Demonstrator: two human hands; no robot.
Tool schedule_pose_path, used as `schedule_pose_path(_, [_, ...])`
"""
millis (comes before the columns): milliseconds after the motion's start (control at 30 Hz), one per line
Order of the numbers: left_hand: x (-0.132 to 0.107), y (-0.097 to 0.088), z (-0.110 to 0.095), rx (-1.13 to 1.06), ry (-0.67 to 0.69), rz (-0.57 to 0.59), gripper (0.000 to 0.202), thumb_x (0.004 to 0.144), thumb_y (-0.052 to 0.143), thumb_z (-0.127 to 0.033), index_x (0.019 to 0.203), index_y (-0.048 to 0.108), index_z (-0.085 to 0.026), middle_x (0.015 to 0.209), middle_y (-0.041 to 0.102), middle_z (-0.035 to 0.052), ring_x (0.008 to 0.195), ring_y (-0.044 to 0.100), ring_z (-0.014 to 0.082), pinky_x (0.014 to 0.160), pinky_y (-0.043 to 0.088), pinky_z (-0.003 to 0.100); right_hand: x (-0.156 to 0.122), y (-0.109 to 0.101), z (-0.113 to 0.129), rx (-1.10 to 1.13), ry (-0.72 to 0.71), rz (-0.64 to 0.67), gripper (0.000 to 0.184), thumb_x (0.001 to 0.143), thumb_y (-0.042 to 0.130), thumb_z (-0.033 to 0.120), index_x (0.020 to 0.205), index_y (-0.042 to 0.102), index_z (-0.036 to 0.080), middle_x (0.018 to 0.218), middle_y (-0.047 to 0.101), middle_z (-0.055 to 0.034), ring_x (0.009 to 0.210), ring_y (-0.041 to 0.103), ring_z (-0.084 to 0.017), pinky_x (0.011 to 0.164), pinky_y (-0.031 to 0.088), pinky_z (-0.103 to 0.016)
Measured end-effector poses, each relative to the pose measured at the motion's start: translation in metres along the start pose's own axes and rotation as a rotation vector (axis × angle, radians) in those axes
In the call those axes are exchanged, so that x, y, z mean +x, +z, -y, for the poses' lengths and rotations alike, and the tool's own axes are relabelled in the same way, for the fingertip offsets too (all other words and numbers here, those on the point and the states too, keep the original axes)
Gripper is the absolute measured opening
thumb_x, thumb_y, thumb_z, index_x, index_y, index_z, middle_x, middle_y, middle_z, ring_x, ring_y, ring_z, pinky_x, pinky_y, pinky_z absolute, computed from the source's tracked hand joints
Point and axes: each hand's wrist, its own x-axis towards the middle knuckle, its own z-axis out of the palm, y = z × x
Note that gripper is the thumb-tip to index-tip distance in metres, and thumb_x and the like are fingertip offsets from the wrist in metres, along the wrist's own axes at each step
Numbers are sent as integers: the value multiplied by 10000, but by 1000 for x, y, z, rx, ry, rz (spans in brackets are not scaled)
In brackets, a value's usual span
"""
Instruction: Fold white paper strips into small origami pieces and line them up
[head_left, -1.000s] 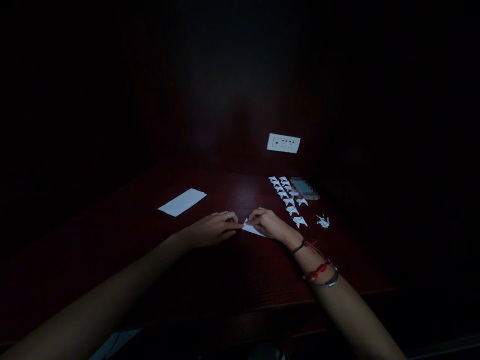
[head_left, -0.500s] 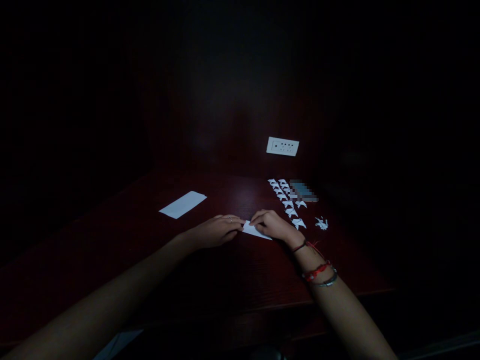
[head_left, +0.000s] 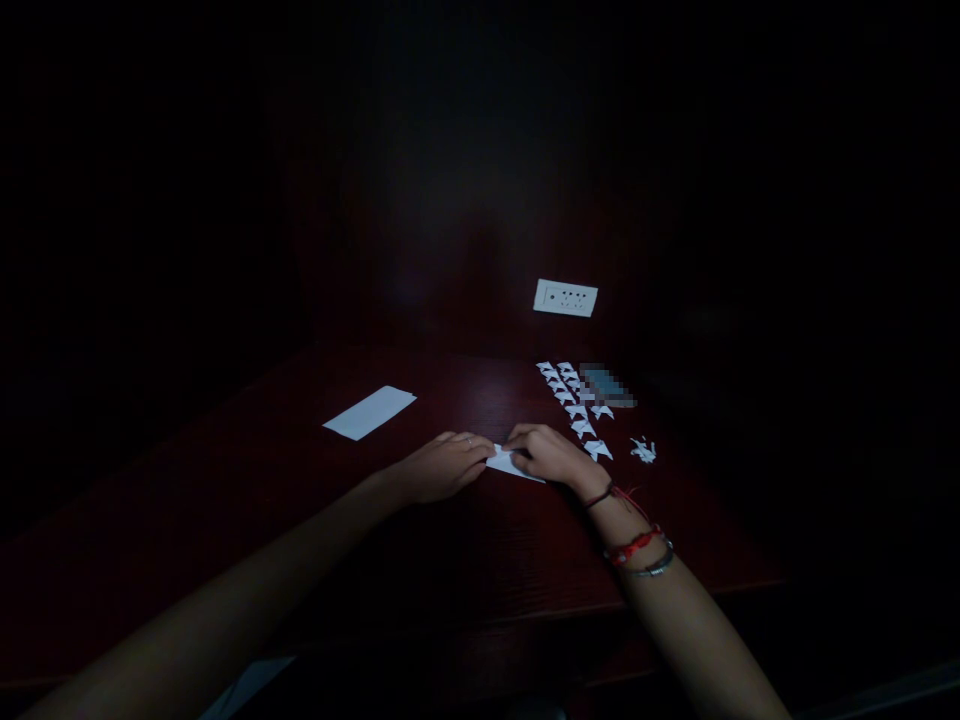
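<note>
A white sheet of paper [head_left: 517, 467] lies on the dark red table between my hands. My left hand [head_left: 448, 465], with a ring on one finger, has its fingers closed at the sheet's left end. From the right, my right hand [head_left: 547, 453] pinches the upper edge with bent fingers and thumb. Part of the sheet is hidden under the fingertips. Bracelets circle my right wrist. Beyond that hand, several small folded white paper pieces [head_left: 576, 412] are laid out in two rows.
A stack of white paper [head_left: 371, 412] lies to the left on the table [head_left: 300, 500]. At the right are a small pile of white scraps [head_left: 643, 450] and a blurred-out flat bluish object [head_left: 609, 385]. A white socket panel [head_left: 565, 298] is on the back wall.
My left fingertips have shifted slightly right along the sheet's upper edge. Less of the paper's top shows between my hands. The view has tilted very slightly.
</note>
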Motion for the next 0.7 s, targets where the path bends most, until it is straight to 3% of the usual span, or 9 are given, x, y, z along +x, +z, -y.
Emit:
schedule_pose_path(333, [2,-1,-2,11,0,12,279,850,286,-290,1091,406,-220,1144,434,33,1025,379,164,833,267,298,0,-3,3,-153,16,54,311,746,405,190,1026,536,209,878,522,-39,763,509,-118,686,364,-207])
schedule_pose_path(700, [2,-4,-3,75,-12,17,295,856,262,-306,1104,399,-226,1132,450,32,1003,393,172,823,259,302,-3,-18,13,-363,114,135,280,742,410,155,949,581,234,832,577,-60,754,535,-156,616,361,-224])
